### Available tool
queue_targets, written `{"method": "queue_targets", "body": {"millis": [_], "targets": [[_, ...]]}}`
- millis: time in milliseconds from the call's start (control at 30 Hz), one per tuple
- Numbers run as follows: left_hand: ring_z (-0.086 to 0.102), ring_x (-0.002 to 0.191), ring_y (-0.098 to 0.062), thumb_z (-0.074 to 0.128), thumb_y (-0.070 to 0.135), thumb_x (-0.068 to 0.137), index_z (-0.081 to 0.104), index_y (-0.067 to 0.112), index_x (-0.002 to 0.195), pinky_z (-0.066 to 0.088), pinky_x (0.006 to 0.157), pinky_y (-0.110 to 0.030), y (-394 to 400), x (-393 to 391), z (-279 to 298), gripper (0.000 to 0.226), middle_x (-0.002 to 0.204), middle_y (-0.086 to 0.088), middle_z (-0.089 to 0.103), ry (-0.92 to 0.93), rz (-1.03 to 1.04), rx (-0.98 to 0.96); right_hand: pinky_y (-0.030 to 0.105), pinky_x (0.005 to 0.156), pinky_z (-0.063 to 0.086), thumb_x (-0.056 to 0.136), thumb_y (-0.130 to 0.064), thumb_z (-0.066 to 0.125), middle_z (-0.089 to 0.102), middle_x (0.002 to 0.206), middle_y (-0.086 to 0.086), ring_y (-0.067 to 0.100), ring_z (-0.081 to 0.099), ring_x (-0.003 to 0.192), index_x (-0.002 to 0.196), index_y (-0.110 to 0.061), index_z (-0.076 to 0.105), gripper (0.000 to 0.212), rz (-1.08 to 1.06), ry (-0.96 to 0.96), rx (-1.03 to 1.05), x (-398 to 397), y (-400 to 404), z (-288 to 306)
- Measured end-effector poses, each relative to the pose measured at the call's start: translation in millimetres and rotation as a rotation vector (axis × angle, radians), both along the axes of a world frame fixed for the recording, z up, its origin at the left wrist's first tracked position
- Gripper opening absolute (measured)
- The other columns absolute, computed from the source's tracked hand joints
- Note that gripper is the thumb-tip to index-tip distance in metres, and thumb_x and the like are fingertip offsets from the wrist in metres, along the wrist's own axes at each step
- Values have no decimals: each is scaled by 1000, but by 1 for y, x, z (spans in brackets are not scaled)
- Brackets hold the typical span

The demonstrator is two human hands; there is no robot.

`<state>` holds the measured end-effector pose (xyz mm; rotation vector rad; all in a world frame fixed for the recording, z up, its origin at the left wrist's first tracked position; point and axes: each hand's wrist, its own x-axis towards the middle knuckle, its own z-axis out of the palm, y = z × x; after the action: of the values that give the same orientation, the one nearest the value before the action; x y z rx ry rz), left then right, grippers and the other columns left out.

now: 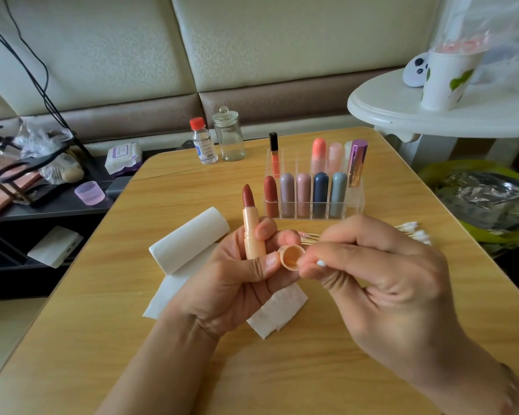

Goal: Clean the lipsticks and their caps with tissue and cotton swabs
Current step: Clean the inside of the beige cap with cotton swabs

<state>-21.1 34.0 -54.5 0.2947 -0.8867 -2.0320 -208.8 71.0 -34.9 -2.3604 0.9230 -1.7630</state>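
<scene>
The right hand [381, 283] pinches a swab [321, 262] at the cap [291, 257]; the left hand [237, 283], its grip clamped on cap and open lipstick [251, 223], risks smearing the exposed bullet.

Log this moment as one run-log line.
left hand: holds open lipstick and cap | right hand: pinches cotton swab near cap | stage: cap cleaning

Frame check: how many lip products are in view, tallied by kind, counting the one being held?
Rounded-cap lipsticks in the clear organizer: 8
Metallic purple lipstick: 1
Lip gloss tube: 1
Uncapped lipstick in the left hand: 1
Total: 11
</scene>
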Motion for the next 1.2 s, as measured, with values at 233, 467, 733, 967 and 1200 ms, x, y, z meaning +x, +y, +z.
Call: {"method": "queue_targets", "body": {"millis": [233, 467, 733, 967, 1200], "targets": [[68, 102, -26, 58, -12, 89, 58, 9, 98, 55, 93, -36, 0, -3, -1, 23, 106, -13, 67, 21, -49, -1, 14, 73, 51, 87, -2, 74, 70, 80, 6, 5, 65, 77, 91, 0, 78, 6, -64, -13, -58, 2, 2, -3], [69, 96, -24, 71, -9, 80, 61, 11, 92, 58, 86, -35, 1, 0, 0, 25, 101, -13, 68, -42, 11, -9, 4, 80, 40, 88, -1, 73, 67, 80, 1, -8, 52, 80, 86, -2, 79, 7, -58, 34, -15, -2, -1, 2], [69, 95, -25, 65, -10, 85, 59, 9, 94, 57, 88, -35, 0, 1, 3, 22, 104, -14, 68, 13, -6, 13, 28, 67, 52, 85, 4, 74, 69, 82, 6, 23, 61, 70, 93, 0, 79, 10, -79, 115, -146, -1, -3, -2], [69, 95, -25, 71, -8, 81, 60, 10, 92, 58, 84, -33, 1, 2, 3, 24, 101, -13, 67, 5, 3, 6, 9, 74, 46, 92, -12, 68, 68, 83, -1, -3, 63, 81, 87, -6, 79, 14, 22, -56, 80, 2, -1, 1], [70, 94, -26, 65, -8, 86, 61, 10, 95, 57, 87, -34, 0, 1, 4, 20, 105, -14, 68, 9, -34, -4, 34, 55, 47, 98, -10, 65, 69, 77, 2, 24, 53, 61, 84, -9, 81, 21, -181, 148, -208, -1, -1, 2]]}}
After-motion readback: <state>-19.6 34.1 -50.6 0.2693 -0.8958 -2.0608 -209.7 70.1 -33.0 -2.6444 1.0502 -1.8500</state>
